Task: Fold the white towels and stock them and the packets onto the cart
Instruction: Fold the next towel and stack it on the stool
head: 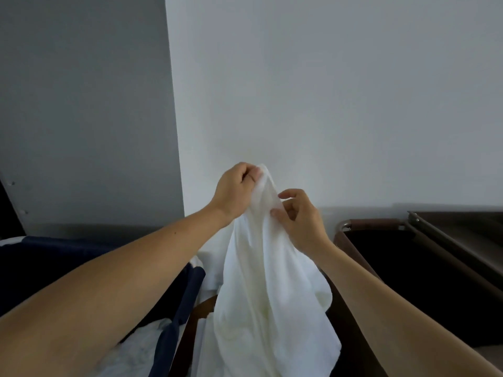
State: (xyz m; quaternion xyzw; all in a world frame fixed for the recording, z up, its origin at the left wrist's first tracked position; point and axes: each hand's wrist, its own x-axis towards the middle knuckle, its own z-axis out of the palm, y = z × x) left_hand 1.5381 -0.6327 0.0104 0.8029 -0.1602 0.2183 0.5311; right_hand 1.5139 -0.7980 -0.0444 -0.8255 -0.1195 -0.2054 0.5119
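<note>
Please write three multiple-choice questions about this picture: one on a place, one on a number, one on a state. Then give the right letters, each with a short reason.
1. Where is the dark brown container with a black inside, seen from the soft white cloth towel?
A. To its right
B. To its left
C. Straight above it

2. How many hands hold the towel?
A. None
B. One
C. Two

3. In what state is the towel?
A. Folded flat
B. Hanging loose, unfolded
C. Rolled tight

Answers:
1 A: the container stands at the right side of the view, and the towel is in the middle.
2 C: the left hand grips the top of the towel and the right hand pinches it just below.
3 B: the towel drapes down from the hands in loose folds.
</note>
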